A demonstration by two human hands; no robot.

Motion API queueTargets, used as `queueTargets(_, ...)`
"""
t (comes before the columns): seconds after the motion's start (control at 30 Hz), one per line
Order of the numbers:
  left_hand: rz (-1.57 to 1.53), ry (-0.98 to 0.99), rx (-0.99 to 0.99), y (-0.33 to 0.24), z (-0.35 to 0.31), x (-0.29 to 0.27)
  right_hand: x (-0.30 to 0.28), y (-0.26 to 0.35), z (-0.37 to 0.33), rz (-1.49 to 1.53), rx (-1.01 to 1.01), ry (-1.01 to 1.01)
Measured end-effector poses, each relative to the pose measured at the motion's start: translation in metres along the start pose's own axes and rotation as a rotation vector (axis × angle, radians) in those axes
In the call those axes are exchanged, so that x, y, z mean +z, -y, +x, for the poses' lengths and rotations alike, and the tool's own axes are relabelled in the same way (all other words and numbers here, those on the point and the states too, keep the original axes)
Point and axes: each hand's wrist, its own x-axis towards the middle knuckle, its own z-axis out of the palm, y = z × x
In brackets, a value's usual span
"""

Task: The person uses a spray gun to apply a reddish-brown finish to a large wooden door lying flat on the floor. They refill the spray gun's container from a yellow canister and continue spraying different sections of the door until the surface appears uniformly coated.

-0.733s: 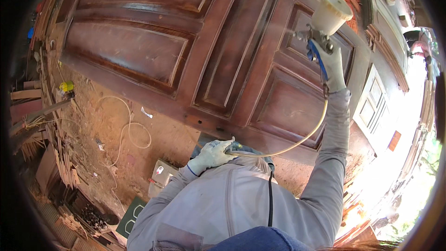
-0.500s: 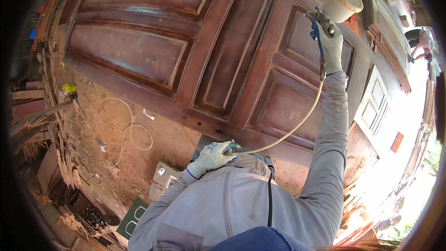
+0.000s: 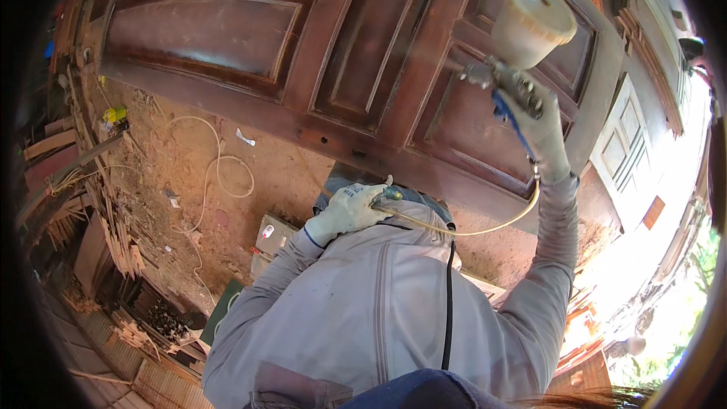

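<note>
My gloved right hand (image 3: 539, 125) is wrapped round a spray gun (image 3: 516, 89) with a whitish paint cup on top (image 3: 534, 23). Its nozzle points left over the panels of a reddish-brown wooden door (image 3: 310, 117) that lies in front of me. From the gun's handle a thin yellowish air hose (image 3: 496, 229) curves down to my waist. There my gloved left hand (image 3: 350, 210) is closed round the hose, close against my body. Part of the hose is hidden by that hand.
Left on the dirt ground, the hose loops (image 3: 219, 157) near a yellow object (image 3: 114, 114). Wood offcuts (image 3: 113, 246) pile along the left. A pale panelled door or shutter (image 3: 625, 153) leans at the right. A grey box (image 3: 274, 238) sits beside my left arm. Someone else shows at the far right.
My right hand has brought the spray gun nearer to me and slightly left, its nozzle now over the lower right panel. The left hand keeps its hold, shifted slightly in view.
</note>
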Motion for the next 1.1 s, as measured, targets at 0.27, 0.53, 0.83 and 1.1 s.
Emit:
queueTargets(0.27, 0.019, -0.023, 0.006, 0.008, -0.006, 0.015, 0.03, -0.001, -0.053, 0.126, 0.017, 0.259)
queueTargets(0.53, -0.023, -0.066, 0.022, 0.024, -0.016, 0.026, 0.025, 0.007, -0.028, -0.096, -0.093, -0.178)
queueTargets(0.83, 0.021, -0.16, 0.112, 0.029, -0.02, 0.022, 0.054, 0.004, -0.084, -0.014, 0.035, 0.142)
queueTargets(1.1, -0.017, -0.11, 0.096, 0.042, -0.008, 0.016, 0.066, 0.003, -0.058, -0.028, 0.026, 0.128)
